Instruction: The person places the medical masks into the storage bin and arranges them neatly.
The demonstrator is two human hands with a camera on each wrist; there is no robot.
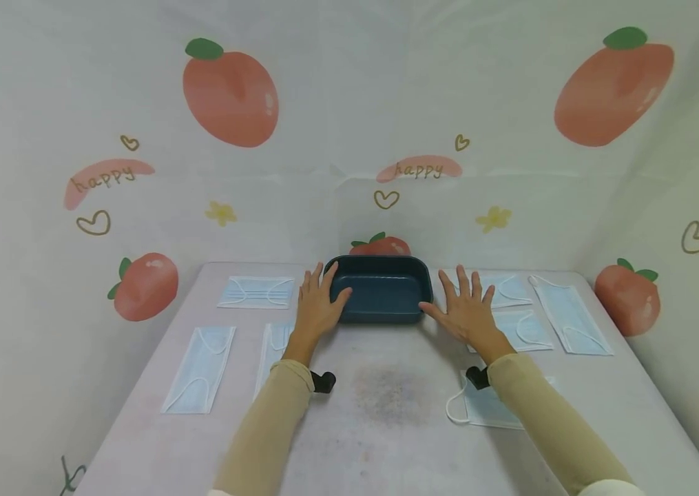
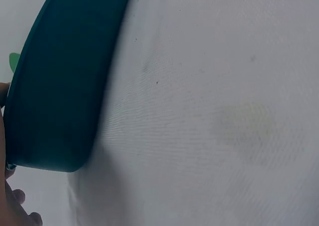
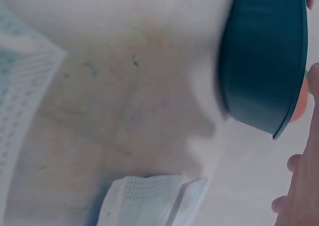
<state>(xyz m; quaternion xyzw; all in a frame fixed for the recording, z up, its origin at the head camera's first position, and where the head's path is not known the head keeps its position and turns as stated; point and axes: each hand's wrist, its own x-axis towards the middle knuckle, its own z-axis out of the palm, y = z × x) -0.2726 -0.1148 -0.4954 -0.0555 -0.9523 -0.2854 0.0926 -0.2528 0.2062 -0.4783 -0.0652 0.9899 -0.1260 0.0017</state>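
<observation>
At the centre of the head view, the left hand lies with straight, spread fingers against the left end of a dark teal rectangular tub. The right hand lies likewise at the tub's right end, fingers apart and flat, thumb touching the tub's lower right corner. Neither hand curls round anything. The tub sits at the far middle of the pale worktop, close to the backdrop. Pale blue face masks lie around it: one at upper left, one lower left, one far right, one under the right forearm. On the backdrop, "happy" reads twice among printed peaches and hearts.
</observation>
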